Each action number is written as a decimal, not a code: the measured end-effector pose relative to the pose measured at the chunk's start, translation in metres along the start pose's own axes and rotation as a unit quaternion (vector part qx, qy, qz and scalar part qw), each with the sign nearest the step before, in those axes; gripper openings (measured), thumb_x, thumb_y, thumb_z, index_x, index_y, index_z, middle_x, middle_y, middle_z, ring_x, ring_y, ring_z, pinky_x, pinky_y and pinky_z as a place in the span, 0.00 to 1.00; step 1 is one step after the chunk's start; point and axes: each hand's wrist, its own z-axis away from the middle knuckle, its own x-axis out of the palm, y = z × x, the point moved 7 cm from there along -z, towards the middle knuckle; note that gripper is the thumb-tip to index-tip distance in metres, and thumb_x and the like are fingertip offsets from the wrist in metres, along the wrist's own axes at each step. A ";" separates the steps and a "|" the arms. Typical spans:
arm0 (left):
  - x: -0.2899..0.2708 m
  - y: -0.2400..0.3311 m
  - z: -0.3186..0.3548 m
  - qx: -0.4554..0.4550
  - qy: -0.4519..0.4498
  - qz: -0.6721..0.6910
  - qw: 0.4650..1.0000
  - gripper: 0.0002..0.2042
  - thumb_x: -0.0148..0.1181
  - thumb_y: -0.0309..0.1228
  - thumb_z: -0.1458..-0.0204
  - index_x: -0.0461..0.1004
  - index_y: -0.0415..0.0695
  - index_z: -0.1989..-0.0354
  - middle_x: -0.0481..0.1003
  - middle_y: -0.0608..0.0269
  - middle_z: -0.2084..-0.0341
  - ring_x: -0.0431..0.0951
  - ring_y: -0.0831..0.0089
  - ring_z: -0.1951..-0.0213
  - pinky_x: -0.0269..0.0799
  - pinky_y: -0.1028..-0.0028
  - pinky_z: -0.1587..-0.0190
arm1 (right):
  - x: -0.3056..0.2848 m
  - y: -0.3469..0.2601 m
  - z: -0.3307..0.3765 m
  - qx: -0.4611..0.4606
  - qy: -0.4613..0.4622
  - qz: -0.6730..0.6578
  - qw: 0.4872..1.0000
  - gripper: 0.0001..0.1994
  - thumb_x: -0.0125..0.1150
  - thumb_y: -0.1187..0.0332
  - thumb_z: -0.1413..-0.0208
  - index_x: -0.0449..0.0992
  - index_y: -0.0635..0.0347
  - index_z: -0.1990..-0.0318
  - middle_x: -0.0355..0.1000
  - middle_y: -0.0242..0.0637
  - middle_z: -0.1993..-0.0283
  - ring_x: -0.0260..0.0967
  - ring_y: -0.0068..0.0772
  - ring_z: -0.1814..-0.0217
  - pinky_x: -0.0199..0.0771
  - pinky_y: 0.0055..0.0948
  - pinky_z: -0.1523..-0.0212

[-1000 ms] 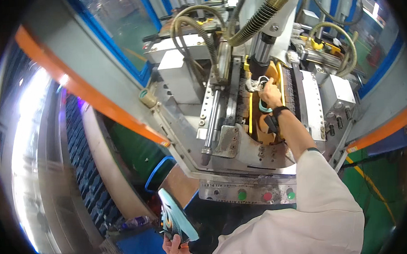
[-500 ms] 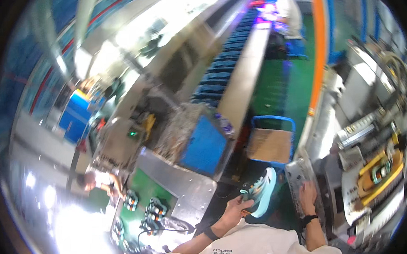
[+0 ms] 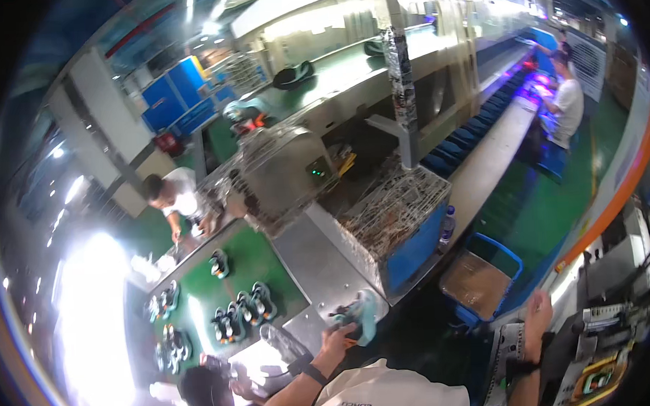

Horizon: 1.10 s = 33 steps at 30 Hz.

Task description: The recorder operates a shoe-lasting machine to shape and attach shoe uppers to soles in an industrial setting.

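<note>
When looking from the left, got sneakers [image 3: 262, 301] on the green surface [image 3: 271, 269], then a light-blue-soled sneaker [image 3: 365, 317] pinched in the left hand [image 3: 337, 340], a blue-sided box [image 3: 415, 263], then the right hand [image 3: 537, 318] near a metal panel [image 3: 504, 360], can't tell if spread or curled.

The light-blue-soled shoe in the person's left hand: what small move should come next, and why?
Perhaps move the light-blue-soled shoe leftward toward the green surface: the left hand already grips it, other shoes sit there, and bare green shows between them.
</note>
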 end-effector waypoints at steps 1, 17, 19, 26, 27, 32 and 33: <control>-0.014 0.009 -0.019 0.020 0.020 -0.010 1.000 0.11 0.65 0.22 0.53 0.76 0.35 0.60 0.78 0.58 0.66 0.80 0.67 0.66 0.75 0.71 0.69 | 0.015 -0.027 -0.023 -0.042 0.001 -0.033 0.999 0.09 0.55 0.76 0.42 0.74 0.67 0.54 0.74 0.40 0.56 0.72 0.31 0.54 0.73 0.30 0.52; -0.069 -0.052 -0.201 0.133 -0.011 -0.517 0.846 0.27 0.72 0.28 0.67 0.67 0.32 0.58 0.74 0.48 0.61 0.76 0.55 0.65 0.73 0.61 0.57 | -0.058 0.079 0.179 0.255 0.135 0.368 0.884 0.07 0.58 0.66 0.48 0.76 0.59 0.69 0.74 0.46 0.67 0.73 0.49 0.60 0.72 0.45 0.58; -0.071 -0.057 -0.211 0.089 0.012 -0.528 0.844 0.29 0.70 0.23 0.67 0.64 0.32 0.54 0.72 0.48 0.58 0.76 0.58 0.64 0.73 0.64 0.58 | -0.079 0.096 0.186 0.245 0.134 0.407 0.870 0.07 0.58 0.65 0.47 0.75 0.59 0.69 0.73 0.45 0.67 0.72 0.49 0.60 0.72 0.45 0.57; -0.076 -0.053 -0.192 0.035 0.007 -0.508 0.860 0.18 0.69 0.19 0.63 0.71 0.35 0.61 0.76 0.58 0.72 0.75 0.68 0.77 0.71 0.68 0.77 | -0.070 0.122 0.166 0.244 0.161 0.402 0.868 0.07 0.53 0.64 0.42 0.72 0.55 0.63 0.72 0.44 0.62 0.73 0.51 0.61 0.73 0.48 0.60; -0.074 -0.059 -0.192 0.012 0.003 -0.524 0.852 0.18 0.69 0.19 0.62 0.72 0.35 0.61 0.76 0.57 0.72 0.75 0.68 0.77 0.71 0.69 0.77 | -0.069 0.125 0.163 0.245 0.160 0.396 0.870 0.07 0.53 0.64 0.42 0.72 0.55 0.63 0.72 0.44 0.62 0.73 0.51 0.61 0.73 0.48 0.60; -0.084 -0.044 -0.178 0.125 0.082 -0.467 0.872 0.20 0.66 0.17 0.61 0.70 0.35 0.56 0.76 0.53 0.60 0.78 0.62 0.61 0.74 0.63 0.55 | -0.040 0.136 0.153 0.299 0.116 0.338 0.885 0.07 0.52 0.64 0.42 0.72 0.54 0.60 0.73 0.44 0.61 0.71 0.52 0.56 0.72 0.47 0.58; -0.078 -0.045 -0.181 0.119 0.051 -0.490 0.862 0.21 0.65 0.17 0.61 0.71 0.35 0.54 0.76 0.54 0.60 0.78 0.61 0.60 0.75 0.64 0.56 | -0.036 0.141 0.155 0.361 0.082 0.329 0.869 0.08 0.54 0.64 0.43 0.73 0.55 0.60 0.73 0.45 0.61 0.71 0.52 0.55 0.72 0.46 0.57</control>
